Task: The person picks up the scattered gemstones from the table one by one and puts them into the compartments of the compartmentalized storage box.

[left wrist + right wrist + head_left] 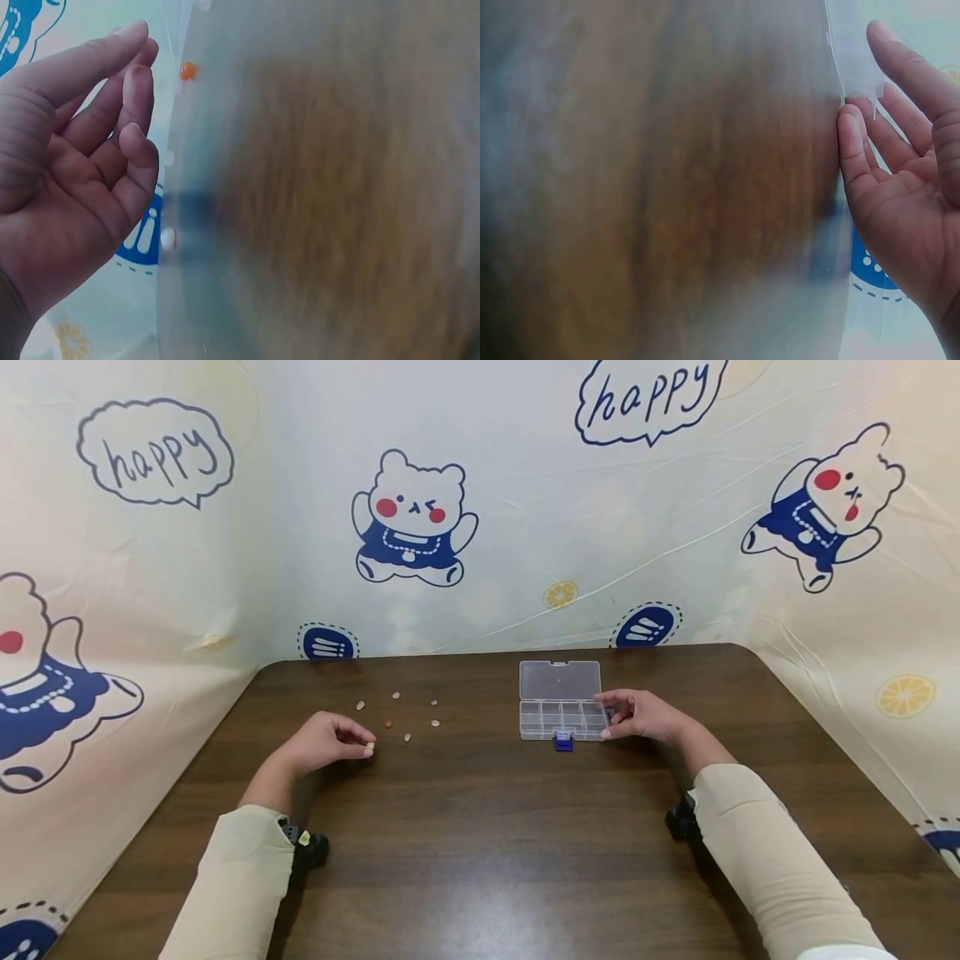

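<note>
While the left hand (324, 745) lay on the brown table (480, 852), its curled fingertips pinched one small pale bead (369, 747). More little beads (408, 720) lay spread out just past it, one of them orange (388, 724). To the right sat a clear box (561, 708), lid open. The right hand (643, 716) touched the box's right end with loose, gently bent fingers.

- Head view: bright, even, diffuse light; soft shadows under both sleeves; wide-angle bowing at the edges.
- Wrist views: dark brown wooden table (480, 843) heavily blurred — only the hands sharp.
</note>
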`<action>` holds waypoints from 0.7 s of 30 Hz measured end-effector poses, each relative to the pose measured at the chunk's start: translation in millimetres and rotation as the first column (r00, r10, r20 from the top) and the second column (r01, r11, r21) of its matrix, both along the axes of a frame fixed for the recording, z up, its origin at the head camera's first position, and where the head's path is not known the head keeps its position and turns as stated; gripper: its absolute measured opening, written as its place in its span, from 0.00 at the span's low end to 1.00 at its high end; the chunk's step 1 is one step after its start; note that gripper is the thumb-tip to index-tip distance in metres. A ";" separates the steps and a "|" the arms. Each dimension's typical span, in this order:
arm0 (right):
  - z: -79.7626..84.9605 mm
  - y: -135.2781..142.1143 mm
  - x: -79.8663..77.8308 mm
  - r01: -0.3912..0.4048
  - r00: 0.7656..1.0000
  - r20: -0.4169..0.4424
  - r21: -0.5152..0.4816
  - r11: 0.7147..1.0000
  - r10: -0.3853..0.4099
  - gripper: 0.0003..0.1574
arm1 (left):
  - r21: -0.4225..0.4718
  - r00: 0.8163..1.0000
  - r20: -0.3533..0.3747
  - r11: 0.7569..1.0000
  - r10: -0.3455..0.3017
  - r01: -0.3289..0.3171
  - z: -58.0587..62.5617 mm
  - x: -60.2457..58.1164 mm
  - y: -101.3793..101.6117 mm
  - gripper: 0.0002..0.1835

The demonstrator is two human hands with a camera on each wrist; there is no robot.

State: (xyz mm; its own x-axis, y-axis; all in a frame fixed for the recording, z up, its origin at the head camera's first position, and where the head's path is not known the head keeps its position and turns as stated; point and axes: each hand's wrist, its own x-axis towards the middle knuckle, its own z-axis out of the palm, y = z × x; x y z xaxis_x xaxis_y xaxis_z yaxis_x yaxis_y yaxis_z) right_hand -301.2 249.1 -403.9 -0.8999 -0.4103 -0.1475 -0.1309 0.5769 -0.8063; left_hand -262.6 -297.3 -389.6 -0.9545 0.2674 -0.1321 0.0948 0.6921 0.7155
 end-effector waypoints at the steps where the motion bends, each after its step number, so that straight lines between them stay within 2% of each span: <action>1: 0.1 -0.2 -0.2 0.000 1.000 -0.001 -0.002 1.000 0.000 0.47 | 0.013 1.000 -0.006 1.000 -0.009 0.009 1.0 -0.2 2.1 0.12; 7: -2.1 -0.8 -1.2 -0.003 1.000 -0.003 -0.005 1.000 0.003 0.48 | 0.060 0.997 -0.053 0.997 -0.048 0.051 6.3 -1.9 19.2 0.13; 16: -5.1 -1.5 -1.5 -0.001 1.000 -0.005 0.004 1.000 0.001 0.47 | 0.124 0.994 -0.077 0.988 -0.082 0.091 7.3 -4.7 52.4 0.10; 21: -2.6 0.0 0.0 -0.002 1.000 -0.002 -0.006 1.000 0.002 0.46 | 0.166 0.985 -0.099 0.974 -0.142 0.157 10.7 -6.1 73.2 0.13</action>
